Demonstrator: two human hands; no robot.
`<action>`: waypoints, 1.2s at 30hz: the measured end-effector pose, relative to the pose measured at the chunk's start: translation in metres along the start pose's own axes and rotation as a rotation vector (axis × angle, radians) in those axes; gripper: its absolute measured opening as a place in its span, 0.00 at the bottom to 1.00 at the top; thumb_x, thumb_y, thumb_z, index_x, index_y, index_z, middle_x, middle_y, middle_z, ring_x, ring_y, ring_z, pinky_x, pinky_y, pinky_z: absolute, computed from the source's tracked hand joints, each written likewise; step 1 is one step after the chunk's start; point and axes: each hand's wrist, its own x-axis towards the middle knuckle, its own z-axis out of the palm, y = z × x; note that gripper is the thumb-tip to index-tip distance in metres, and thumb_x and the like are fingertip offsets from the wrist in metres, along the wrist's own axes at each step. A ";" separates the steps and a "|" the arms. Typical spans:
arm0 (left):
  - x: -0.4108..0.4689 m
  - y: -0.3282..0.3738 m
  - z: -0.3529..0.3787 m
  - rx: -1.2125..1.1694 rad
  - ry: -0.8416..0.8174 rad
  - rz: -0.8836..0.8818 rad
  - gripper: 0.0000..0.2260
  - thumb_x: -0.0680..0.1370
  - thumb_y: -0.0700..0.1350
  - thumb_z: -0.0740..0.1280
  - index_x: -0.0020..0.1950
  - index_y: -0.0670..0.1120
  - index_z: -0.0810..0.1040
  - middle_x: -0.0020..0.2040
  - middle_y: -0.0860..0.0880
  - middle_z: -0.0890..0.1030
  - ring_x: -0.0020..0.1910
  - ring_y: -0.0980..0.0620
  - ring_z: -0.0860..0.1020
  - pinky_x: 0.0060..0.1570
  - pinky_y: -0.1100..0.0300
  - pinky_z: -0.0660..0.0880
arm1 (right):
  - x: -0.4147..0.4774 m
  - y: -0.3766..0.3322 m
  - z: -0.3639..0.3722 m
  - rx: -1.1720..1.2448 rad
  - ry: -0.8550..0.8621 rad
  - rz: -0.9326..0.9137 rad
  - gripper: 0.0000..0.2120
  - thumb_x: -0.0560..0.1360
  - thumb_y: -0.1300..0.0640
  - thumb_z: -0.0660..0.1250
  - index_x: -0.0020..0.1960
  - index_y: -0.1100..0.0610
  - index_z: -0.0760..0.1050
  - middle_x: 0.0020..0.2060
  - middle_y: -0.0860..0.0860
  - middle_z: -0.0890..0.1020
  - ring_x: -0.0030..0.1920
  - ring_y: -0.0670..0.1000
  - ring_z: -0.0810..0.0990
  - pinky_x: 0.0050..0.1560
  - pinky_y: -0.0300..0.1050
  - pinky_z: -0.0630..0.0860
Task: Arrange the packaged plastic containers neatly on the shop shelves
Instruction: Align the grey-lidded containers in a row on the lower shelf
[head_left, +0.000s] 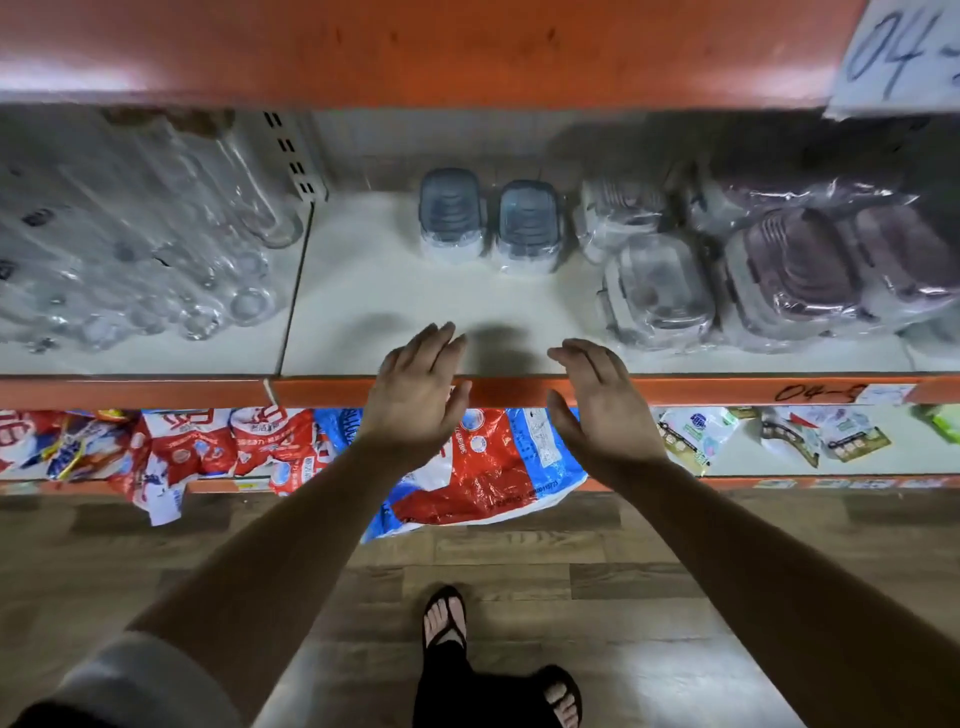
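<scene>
— Hands?
— Your left hand (415, 384) and right hand (597, 400) hover spread and empty over the shelf (415, 296) edge.
— Progress?
— Blue-lidded containers (488, 223) stand paired at the back; pink packs (795, 275) on the right look jumbled, likely yours to straighten.

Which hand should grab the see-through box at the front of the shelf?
Probably the right hand. It is open and nearest the see-through box, which sits just ahead to its right; the left hand is farther off.
</scene>
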 end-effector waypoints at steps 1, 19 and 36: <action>0.014 -0.008 0.005 0.032 -0.017 0.012 0.24 0.82 0.50 0.58 0.77 0.44 0.63 0.77 0.45 0.62 0.77 0.47 0.58 0.71 0.51 0.57 | 0.009 0.004 0.005 -0.010 -0.005 0.001 0.19 0.77 0.58 0.65 0.67 0.62 0.72 0.64 0.59 0.74 0.67 0.59 0.70 0.67 0.52 0.68; 0.133 -0.056 0.015 0.217 0.128 -0.034 0.30 0.79 0.56 0.59 0.76 0.41 0.62 0.68 0.42 0.67 0.67 0.42 0.66 0.62 0.49 0.63 | 0.129 0.029 0.035 -0.141 -0.042 0.065 0.29 0.80 0.52 0.59 0.78 0.59 0.56 0.78 0.55 0.57 0.78 0.55 0.52 0.74 0.56 0.61; 0.068 -0.058 0.031 -0.290 0.369 -0.305 0.20 0.71 0.54 0.74 0.53 0.42 0.75 0.69 0.42 0.70 0.61 0.39 0.74 0.59 0.50 0.72 | 0.130 0.003 0.053 -0.304 0.069 0.272 0.23 0.75 0.42 0.66 0.64 0.56 0.71 0.65 0.58 0.68 0.61 0.64 0.69 0.56 0.57 0.72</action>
